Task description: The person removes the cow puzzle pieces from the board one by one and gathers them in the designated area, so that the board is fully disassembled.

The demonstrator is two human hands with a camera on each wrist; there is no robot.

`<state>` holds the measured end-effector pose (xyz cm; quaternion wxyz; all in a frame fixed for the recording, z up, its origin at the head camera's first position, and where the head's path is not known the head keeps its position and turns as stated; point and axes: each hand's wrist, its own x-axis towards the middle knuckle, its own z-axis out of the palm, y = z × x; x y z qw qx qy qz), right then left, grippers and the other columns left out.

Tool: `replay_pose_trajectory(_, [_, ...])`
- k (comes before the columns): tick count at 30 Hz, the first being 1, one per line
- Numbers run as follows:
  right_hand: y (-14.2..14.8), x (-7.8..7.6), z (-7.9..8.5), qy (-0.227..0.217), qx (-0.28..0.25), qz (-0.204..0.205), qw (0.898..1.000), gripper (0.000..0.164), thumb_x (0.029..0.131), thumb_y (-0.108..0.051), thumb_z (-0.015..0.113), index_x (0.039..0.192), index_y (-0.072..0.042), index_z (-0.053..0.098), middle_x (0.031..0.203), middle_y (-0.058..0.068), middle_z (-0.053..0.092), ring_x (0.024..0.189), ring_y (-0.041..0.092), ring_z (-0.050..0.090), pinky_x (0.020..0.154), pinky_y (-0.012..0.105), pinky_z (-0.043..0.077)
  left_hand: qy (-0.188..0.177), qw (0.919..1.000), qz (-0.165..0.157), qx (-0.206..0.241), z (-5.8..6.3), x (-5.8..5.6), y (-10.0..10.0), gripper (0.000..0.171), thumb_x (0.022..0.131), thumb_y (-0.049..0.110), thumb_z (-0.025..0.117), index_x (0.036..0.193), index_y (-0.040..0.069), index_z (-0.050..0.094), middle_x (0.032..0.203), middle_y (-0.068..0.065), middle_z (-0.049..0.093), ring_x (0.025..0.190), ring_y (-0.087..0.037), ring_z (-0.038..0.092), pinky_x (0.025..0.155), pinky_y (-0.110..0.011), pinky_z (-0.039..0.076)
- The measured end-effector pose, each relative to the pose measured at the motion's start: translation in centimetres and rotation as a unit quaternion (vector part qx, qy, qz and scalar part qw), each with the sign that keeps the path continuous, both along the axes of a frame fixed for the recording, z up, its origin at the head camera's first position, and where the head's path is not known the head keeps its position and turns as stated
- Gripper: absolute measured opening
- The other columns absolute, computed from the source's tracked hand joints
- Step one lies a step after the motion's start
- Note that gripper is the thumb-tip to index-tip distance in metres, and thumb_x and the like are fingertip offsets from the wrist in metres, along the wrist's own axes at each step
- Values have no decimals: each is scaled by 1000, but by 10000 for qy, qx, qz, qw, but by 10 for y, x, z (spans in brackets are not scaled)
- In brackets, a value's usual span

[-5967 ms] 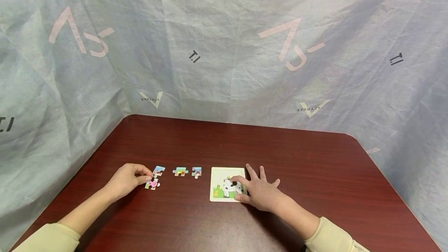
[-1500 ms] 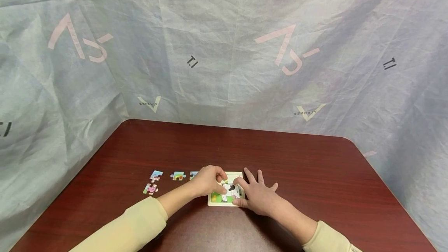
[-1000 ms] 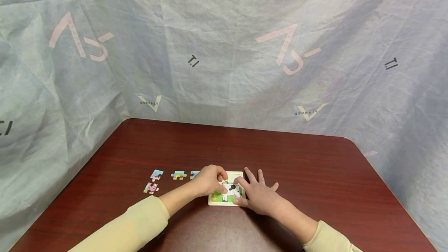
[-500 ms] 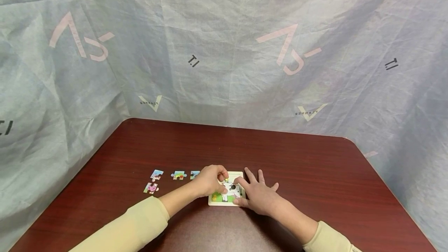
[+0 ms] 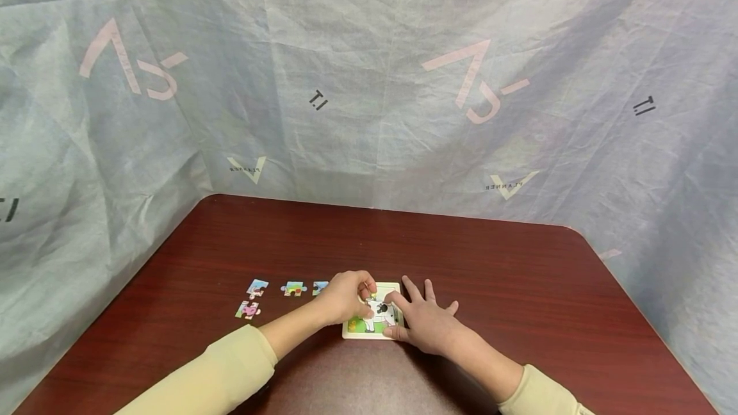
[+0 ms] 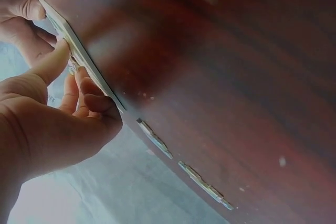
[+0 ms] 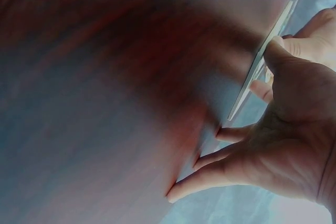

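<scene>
In the head view, a small square puzzle board (image 5: 356,335) with a pale rim and a black-and-white cow picture lies on the table. My left hand (image 5: 344,298) is over its left side, pinching a small puzzle piece (image 6: 74,65) between thumb and fingers; most of that piece is hidden. My right hand (image 5: 429,322) rests at the board's right side. Its thumb and index finger touch the board, and the other fingers spread onto the table, as the right wrist view also shows.
Left of the board lie loose puzzle pieces: a blue one (image 5: 319,287) partly behind the left hand, a green-and-yellow one (image 5: 294,289), one with a rabbit-like figure (image 5: 257,287) and a pink one (image 5: 248,310). Grey cloth (image 5: 369,114) hangs behind the dark red table (image 5: 490,261).
Since the earliest frame, my left hand has moved right from the loose pieces to the board. Over the last second it shifts only slightly there. My right hand stays on the board.
</scene>
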<state>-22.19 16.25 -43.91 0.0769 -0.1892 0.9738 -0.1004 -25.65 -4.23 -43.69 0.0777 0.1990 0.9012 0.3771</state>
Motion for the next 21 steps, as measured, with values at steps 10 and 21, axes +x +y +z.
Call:
replay_pose_trajectory(10, [0,-1,0,-59,80,-17,9999,52,89,-61,65,130,-32,50,162,17,27,141,59,26,79,89,28,-173,9984,35,534,2,0,-5,19,84,-6,74,92,9,65,78,-1,61,61,-11,57,55,-26,47])
replay_pose_trajectory(21, [0,-1,0,-51,19,-26,10000,52,88,-61,65,129,-32,50,161,17,27,141,59,25,79,89,27,41,9984,54,566,1,-1,-7,17,84,-4,74,90,11,67,78,0,60,62,-11,55,56,-27,47])
